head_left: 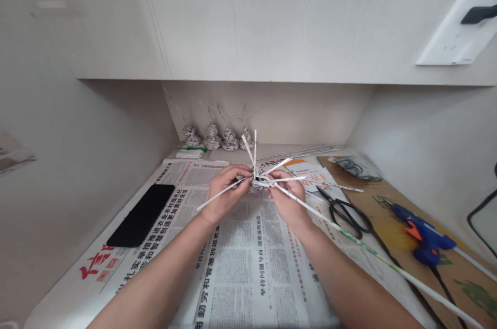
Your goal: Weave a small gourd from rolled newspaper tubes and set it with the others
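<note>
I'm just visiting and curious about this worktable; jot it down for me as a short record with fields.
Left hand: holding a small woven paper piece (left hand)
Right hand: gripping the same piece from the other side (right hand)
Piece: rolled paper sticks fan outward
Surface: printed newspaper
Left side: black phone on newspaper
Right side: black-handled scissors; blue-and-orange glue gun on cardboard
Back: four woven paper figures in a row

Long paper strip (359,240) cut off below, fine newsprint (229,267) unreadable
</note>
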Available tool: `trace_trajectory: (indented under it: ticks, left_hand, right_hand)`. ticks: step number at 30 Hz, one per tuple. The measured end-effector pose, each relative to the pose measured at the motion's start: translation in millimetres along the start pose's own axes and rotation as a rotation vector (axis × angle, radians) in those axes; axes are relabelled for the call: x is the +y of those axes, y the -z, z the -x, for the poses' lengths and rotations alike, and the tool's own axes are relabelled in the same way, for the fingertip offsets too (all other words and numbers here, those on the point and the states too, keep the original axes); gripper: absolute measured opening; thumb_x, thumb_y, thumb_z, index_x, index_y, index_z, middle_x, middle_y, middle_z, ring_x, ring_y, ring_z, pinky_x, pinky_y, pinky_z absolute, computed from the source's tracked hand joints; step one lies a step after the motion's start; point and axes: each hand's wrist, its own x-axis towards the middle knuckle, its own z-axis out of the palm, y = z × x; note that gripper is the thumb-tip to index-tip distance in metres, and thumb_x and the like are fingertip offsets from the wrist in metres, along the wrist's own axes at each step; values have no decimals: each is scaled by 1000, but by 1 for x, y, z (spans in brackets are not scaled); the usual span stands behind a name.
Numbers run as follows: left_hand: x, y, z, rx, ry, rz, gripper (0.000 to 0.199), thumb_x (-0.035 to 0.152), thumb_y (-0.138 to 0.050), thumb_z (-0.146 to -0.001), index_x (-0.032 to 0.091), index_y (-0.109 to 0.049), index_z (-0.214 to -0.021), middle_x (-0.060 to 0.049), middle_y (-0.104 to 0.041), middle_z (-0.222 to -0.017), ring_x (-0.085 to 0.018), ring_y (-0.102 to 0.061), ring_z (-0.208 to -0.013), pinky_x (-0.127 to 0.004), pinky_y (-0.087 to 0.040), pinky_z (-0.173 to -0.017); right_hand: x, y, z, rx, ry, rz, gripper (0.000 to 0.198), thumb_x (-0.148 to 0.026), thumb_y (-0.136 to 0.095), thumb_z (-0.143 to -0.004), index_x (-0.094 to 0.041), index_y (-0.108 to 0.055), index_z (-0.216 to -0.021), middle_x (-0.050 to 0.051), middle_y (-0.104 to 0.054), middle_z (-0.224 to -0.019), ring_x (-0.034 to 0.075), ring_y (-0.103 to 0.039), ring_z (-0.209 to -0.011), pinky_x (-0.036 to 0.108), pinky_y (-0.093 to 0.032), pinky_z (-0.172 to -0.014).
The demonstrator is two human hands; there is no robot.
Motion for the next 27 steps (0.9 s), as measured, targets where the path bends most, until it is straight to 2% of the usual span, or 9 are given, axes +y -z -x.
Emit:
trace_trajectory:
  ticks: [2,5,11,16,19,22,24,25,27]
  left_hand:
    - [-2,0,0,-44,56,33,5,20,-67,-81,19,-69,-85,-5,-72,-94,-17,-67,-90,-28,-52,-81]
    - [-2,2,-1,-118,88,86,4,18,-66,-81,18,-68,-85,-5,-72,-93,-17,-67,-89,-29,-51,-84]
    - [4,6,-5,-227,-32,134,4,19,-66,-82,17,-70,-83,-7,-72,-91,-16,-67,-87,-29,-51,-84]
    - [8,7,-5,-309,-107,163,7,19,-66,-83,16,-71,-86,-9,-73,-92,-16,-68,-88,-28,-52,-82]
    - [9,8,-4,-363,-119,185,8,21,-65,-83,16,-71,-87,-10,-73,-92,-17,-68,-87,-29,-53,-82]
    - [9,8,-4,-405,-128,211,9,20,-64,-84,16,-70,-88,-10,-72,-92,-16,-68,-86,-29,-53,-81]
    - [10,7,-4,-411,-137,215,8,20,-64,-84,16,-70,-87,-10,-72,-91,-16,-68,-85,-28,-53,-80]
    - [10,7,-4,-413,-145,210,8,20,-64,-84,17,-70,-87,-10,-72,-90,-16,-68,-84,-28,-53,-80]
    - [11,5,-4,-418,-164,199,7,20,-64,-84,17,-70,-85,-9,-73,-88,-16,-68,-84,-28,-53,-79]
  right_hand:
    - [-1,-1,-1,-7,-34,-51,21,-36,-73,-74,-19,-68,-86,1,-65,-69,12,-56,-57,23,-42,-48]
    - [-3,2,-1,-95,-52,-61,27,-38,-72,-76,-18,-70,-94,-1,-61,-62,10,-51,-50,21,-36,-42]
    - [-10,19,-4,-236,-185,-92,39,-45,-70,-77,-18,-67,-105,-2,-60,-62,8,-47,-42,21,-33,-36]
    - [-25,30,-1,-326,-222,-34,30,-42,-71,-77,-16,-68,-93,-4,-55,-58,8,-46,-45,21,-37,-42]
    - [-36,37,3,-434,-154,110,25,-38,-68,-80,-17,-68,-95,-2,-60,-65,9,-50,-51,22,-40,-47]
    - [-43,43,3,-465,44,330,18,-32,-64,-84,-18,-71,-93,3,-67,-78,12,-57,-64,25,-45,-55]
    - [-43,45,2,-452,143,405,16,-32,-64,-83,-19,-72,-89,4,-68,-80,14,-59,-69,26,-47,-60]
    - [-42,45,1,-446,155,401,16,-32,-66,-83,-19,-72,-87,3,-68,-77,14,-59,-68,26,-47,-59]
    - [-41,42,1,-447,89,335,18,-36,-68,-80,-18,-71,-83,1,-64,-68,12,-57,-60,23,-45,-54]
